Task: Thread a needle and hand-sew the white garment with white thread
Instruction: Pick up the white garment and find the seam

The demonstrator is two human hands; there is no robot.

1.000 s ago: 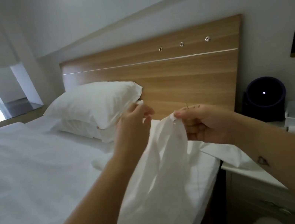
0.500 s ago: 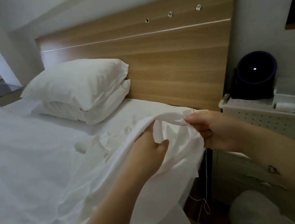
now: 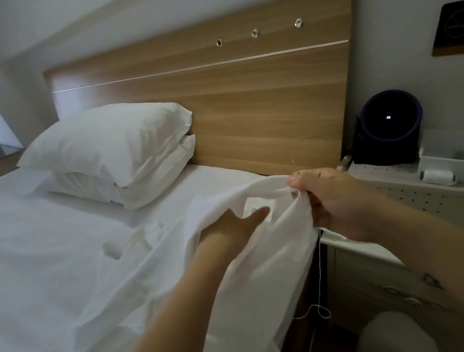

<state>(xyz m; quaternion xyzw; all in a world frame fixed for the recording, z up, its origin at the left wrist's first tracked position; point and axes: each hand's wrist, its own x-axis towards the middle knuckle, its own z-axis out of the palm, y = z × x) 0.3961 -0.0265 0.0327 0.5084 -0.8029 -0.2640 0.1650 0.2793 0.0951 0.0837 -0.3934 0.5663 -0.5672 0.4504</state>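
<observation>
Gripping a bunched edge of the white garment [image 3: 269, 261], the right hand [image 3: 333, 199] has its fingers curled tight round the cloth, just above the bed's right edge. The left hand [image 3: 230, 228] reaches in beneath a fold. One finger shows stretched toward the right hand, and the cloth hides the rest, so I cannot tell whether it holds anything. The two hands are close together but not touching.

The garment spreads from the hands back over the bed [image 3: 25, 271], and its near side spills past the mattress edge. From under the right hand the white thread [image 3: 320, 268] hangs straight down in the narrow gap between the bed and the bedside surface [image 3: 334, 241], ending in a loose loop. The needle cannot be made out.

Left of the hands the bed lies broad and flat, with two stacked pillows [image 3: 109, 147] against the wooden headboard [image 3: 242, 97]. To the right room is tight. A perforated tray [image 3: 406, 195] sits on the surface, with a small bin [image 3: 447, 152] and a spool [image 3: 437, 176] of white thread at the bin's front.

A dark round device [image 3: 390, 130] behind the tray shows a small lit display, its digits too small to read. A dark plaque [image 3: 460, 27] on the wall bears a faint, unreadable mark.
</observation>
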